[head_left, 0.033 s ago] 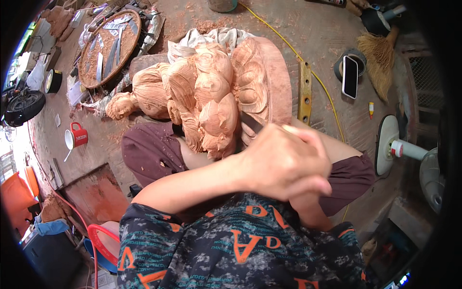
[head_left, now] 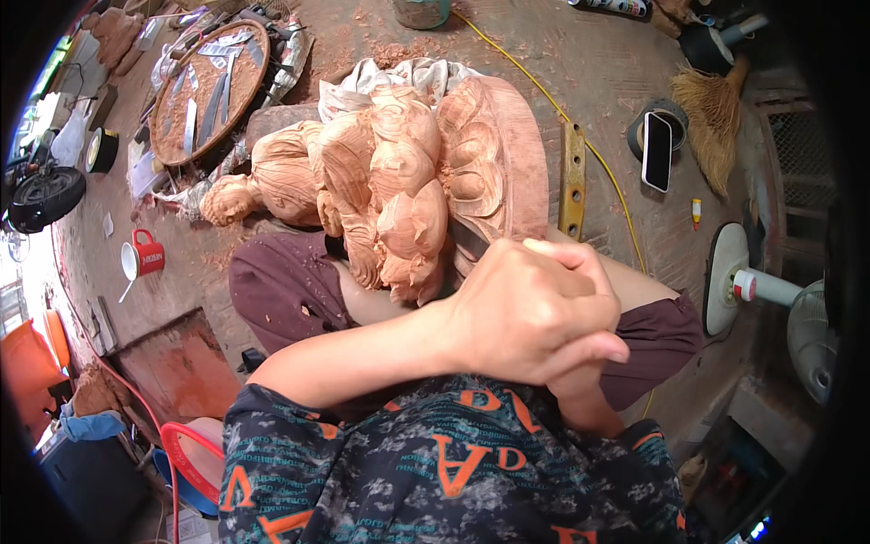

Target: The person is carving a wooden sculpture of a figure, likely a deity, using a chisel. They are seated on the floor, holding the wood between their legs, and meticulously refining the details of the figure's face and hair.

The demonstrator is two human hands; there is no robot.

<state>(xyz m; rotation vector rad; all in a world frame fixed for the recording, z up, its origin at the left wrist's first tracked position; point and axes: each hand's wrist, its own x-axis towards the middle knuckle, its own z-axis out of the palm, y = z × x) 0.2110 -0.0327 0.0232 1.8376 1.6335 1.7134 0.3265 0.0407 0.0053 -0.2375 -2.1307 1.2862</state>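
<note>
Two hands are together, one over the other, in front of the person's torso. The left hand (head_left: 539, 313) lies uppermost, fingers curled closed on a dark-bladed tool (head_left: 468, 241); the handle is concealed. The right hand (head_left: 575, 376) sits beneath, mostly hidden (its grip cannot be determined from this angle). The flat blade points up and to the left, at the lower part of a wooden carving (head_left: 406, 172).

The carving lies on its side across the person's folded legs and the ground ahead, its figure's head to the left, its broad rounded base to the right. Pale cloth (head_left: 349, 91) is bunched against its far side.

Right of the base: a yellow bar (head_left: 572, 186) with holes, then a phone (head_left: 658, 152), then a straw broom (head_left: 710, 113). Upper left: a round tray (head_left: 265, 63) containing flat blades and shavings. Left: a red mug (head_left: 149, 256), upright.
</note>
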